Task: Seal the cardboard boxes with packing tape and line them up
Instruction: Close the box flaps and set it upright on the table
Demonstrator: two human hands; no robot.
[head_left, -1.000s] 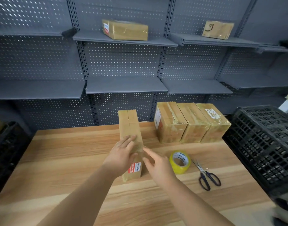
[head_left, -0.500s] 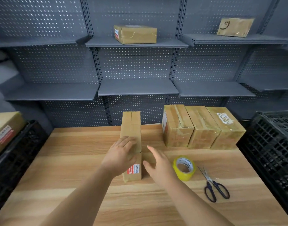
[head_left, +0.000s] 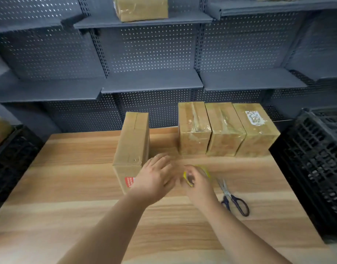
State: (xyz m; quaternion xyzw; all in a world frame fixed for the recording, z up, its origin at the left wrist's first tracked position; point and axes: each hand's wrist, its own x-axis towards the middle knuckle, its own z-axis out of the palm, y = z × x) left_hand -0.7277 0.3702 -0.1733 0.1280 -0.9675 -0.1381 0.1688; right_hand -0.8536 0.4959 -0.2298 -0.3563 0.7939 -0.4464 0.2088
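A long cardboard box [head_left: 132, 141] with a red label on its near end lies on the wooden table [head_left: 68, 187], its top seam untaped. My left hand [head_left: 154, 178] hovers just right of it with fingers spread, blurred by motion. My right hand [head_left: 198, 183] grips the yellow roll of packing tape [head_left: 190, 178], lifted on edge close to my left hand. Three taped boxes [head_left: 224, 130] stand side by side at the table's back right.
Dark-handled scissors [head_left: 233, 199] lie right of my right hand. A black plastic crate [head_left: 314, 168] stands at the right table edge, another [head_left: 9, 159] at the left with a box in it. Grey pegboard shelves behind hold a taped box [head_left: 141, 8].
My left hand has left the top of the long box and moved right. My right hand has reached the tape roll and picked it up. The camera has tilted down.
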